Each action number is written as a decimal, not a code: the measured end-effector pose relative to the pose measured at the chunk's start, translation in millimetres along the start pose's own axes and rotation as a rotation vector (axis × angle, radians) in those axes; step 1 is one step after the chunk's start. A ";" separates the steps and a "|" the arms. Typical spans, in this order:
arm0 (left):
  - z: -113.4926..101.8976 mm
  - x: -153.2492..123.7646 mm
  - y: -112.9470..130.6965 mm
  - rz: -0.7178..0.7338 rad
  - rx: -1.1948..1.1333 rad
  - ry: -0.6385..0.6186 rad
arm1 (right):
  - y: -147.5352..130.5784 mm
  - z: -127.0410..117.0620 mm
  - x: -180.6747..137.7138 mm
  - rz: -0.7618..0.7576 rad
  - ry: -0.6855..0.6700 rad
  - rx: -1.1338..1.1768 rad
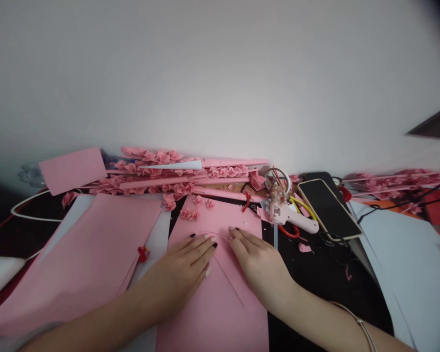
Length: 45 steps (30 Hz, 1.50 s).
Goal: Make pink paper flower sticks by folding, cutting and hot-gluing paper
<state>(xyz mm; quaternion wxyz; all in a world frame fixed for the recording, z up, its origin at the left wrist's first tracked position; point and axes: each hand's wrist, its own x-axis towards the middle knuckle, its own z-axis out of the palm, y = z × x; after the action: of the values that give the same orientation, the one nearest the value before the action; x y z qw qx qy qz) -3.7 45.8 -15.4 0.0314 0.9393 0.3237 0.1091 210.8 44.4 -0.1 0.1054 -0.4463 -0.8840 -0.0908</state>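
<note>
Both my hands rest on a pink sheet of paper [212,327]. My left hand [178,271] lies flat with its fingers stretched toward the middle of the sheet. Opposite it, my right hand [262,264] also lies flat, fingers extended and slightly bent, a small gap from the left. Between them a smaller pink paper piece [223,266] shows thin edges or creases. The hands cover part of it, so I cannot tell its full shape. Small folded pink paper flowers [189,213] sit on the sheet's far end.
Pink paper stems with flowers [161,183] lie along the wall. More pink sheets [106,244] are at left, with a red clip-like item [143,253]. At right are a pale glue gun [293,215], a phone [330,208], dark cables and white paper [414,259].
</note>
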 end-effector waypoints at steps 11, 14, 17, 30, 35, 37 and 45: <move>-2.9 2.4 7.1 -0.030 0.186 0.132 | -3.6 0.4 -4.8 0.026 0.013 0.054; -6.2 3.0 7.7 -0.052 0.190 0.135 | -5.5 1.9 -8.5 0.007 0.021 0.049; -6.8 2.7 8.5 -0.073 0.177 0.135 | -7.4 2.5 -13.1 -0.024 0.001 0.038; -3.6 0.4 8.9 -0.154 0.207 0.093 | -5.4 3.5 -16.1 -0.067 -0.012 0.022; -5.1 0.4 11.3 -0.167 0.227 0.068 | -3.6 3.4 -18.7 -0.082 0.007 0.040; -5.4 0.2 11.7 -0.170 0.222 0.057 | -2.8 3.2 -19.8 -0.081 0.002 0.051; -3.9 -2.3 10.8 -0.163 0.211 0.039 | 0.4 -0.1 -19.5 -0.077 -0.054 0.096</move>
<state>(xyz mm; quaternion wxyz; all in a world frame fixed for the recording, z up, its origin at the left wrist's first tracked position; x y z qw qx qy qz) 0.1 35.9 -10.6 -0.0653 0.9056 0.4092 0.0898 222.4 29.6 -5.2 0.0992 -0.4086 -0.9064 -0.0402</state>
